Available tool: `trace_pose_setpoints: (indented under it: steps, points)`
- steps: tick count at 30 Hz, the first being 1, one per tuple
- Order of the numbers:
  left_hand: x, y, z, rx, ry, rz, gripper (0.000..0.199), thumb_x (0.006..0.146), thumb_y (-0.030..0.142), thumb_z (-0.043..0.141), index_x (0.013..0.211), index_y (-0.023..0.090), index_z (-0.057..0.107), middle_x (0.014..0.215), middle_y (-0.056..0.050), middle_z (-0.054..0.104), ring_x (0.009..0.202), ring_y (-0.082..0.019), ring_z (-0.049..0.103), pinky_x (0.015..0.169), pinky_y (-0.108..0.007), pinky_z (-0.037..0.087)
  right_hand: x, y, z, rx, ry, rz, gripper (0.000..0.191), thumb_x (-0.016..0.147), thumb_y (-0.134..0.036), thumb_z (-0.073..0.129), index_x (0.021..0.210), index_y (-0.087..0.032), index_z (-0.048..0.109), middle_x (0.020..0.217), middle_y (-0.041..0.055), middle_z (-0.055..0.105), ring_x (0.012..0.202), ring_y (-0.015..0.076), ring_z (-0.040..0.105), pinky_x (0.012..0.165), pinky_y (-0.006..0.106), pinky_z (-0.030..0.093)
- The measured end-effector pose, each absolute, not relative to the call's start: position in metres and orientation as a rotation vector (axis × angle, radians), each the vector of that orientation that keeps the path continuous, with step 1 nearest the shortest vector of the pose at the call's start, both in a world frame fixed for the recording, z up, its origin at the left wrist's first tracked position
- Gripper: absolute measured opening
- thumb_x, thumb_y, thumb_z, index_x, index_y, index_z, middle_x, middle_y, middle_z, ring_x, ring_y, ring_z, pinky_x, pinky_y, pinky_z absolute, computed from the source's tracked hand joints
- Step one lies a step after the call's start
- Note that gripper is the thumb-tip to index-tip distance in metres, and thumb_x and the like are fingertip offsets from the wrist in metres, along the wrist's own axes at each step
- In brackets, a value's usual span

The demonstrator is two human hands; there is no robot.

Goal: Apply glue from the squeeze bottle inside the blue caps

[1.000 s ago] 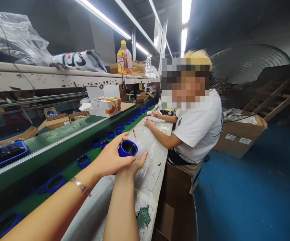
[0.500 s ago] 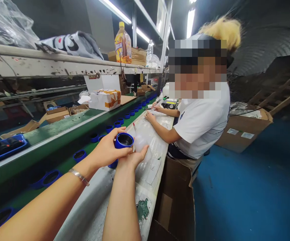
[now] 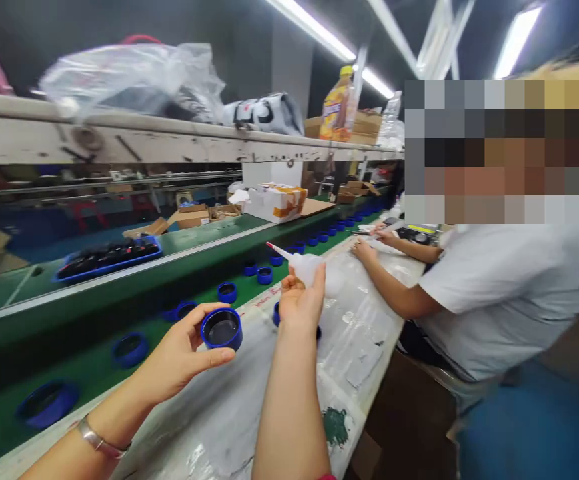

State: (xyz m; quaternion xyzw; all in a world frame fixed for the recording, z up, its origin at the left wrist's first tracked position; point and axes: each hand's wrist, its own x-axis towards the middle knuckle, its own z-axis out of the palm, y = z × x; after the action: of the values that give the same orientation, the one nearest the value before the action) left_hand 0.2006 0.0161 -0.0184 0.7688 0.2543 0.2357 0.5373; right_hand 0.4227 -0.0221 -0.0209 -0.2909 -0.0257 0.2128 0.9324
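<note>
My left hand [image 3: 177, 360] is closed around a round blue cup-like part [image 3: 222, 329] with a black inside, its open side tipped toward me. Thumb and fingers grip it at the rim. To the right, my right hand [image 3: 301, 301] is wrapped round a white squeeze bottle [image 3: 308, 268], whose thin nozzle with a red tip points up and left. Beside my right forearm, similar blue parts [image 3: 276, 313] sit on the worktop, partly hidden by the arm. More blue parts [image 3: 129, 350] stand in a line on the green conveyor belt [image 3: 94, 390].
A co-worker in a white shirt [image 3: 514, 287] sits at the right, arms on the plastic-covered worktop [image 3: 359, 320]. Across the belt are a blue tray [image 3: 109, 257] of black parts and a taped white box [image 3: 277, 202]. Overhead runs a shelf [image 3: 169, 143] with bags and a drink bottle [image 3: 337, 107].
My hands have moved apart, the left one drawing nearer with the blue part. The squeeze bottle is now raised in my right hand, nozzle tilted left. The view has swung left.
</note>
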Motion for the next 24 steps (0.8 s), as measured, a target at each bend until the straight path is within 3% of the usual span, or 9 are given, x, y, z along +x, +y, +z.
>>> trace_pose_setpoints:
  steps: [4, 8, 16, 24]
  points:
    - [0.163, 0.014, -0.020, 1.695, 0.640, 0.599, 0.077, 0.067, 0.040, 0.094, 0.135, 0.023, 0.060, 0.134, -0.011, 0.067, 0.126, -0.033, 0.063, 0.113, -0.045, 0.045, 0.396, -0.014, -0.001, -0.601, -0.077, 0.494, 0.051, 0.072, -0.058, 0.081, 0.097, -0.016, 0.065, 0.067, -0.0035, 0.067, 0.050, 0.0076, 0.056, 0.047, 0.020, 0.049]
    - [0.134, 0.010, -0.022, 1.615, 0.622, 0.679, 0.081, 0.064, 0.030, 0.096, 0.136, 0.025, 0.059, 0.150, -0.011, 0.059, 0.138, -0.033, 0.056, 0.120, -0.045, 0.039, 0.370, -0.010, 0.010, -0.643, -0.182, 0.518, 0.058, 0.055, -0.050, 0.091, 0.095, -0.016, 0.067, 0.065, -0.0038, 0.069, 0.044, 0.0087, 0.055, 0.041, 0.021, 0.046]
    - [0.103, 0.013, -0.032, 1.632, 0.602, 0.880, 0.069, 0.067, 0.021, 0.093, 0.128, 0.027, 0.061, 0.147, -0.009, 0.060, 0.140, -0.029, 0.054, 0.120, -0.041, 0.040, 0.338, -0.007, 0.020, -0.677, -0.349, 0.486, 0.052, 0.056, -0.045, 0.093, 0.090, -0.015, 0.068, 0.067, -0.0037, 0.069, 0.043, 0.0092, 0.056, 0.039, 0.022, 0.045]
    - [0.066, 0.025, -0.029, 1.764, 0.899, 0.839, 0.068, 0.069, 0.038, 0.092, 0.127, 0.024, 0.062, 0.131, -0.010, 0.067, 0.117, -0.031, 0.067, 0.107, -0.047, 0.051, 0.303, -0.003, 0.020, -0.667, -0.505, 0.462, 0.041, 0.058, -0.034, 0.093, 0.087, -0.016, 0.070, 0.072, -0.0030, 0.066, 0.048, 0.0097, 0.056, 0.035, 0.021, 0.039]
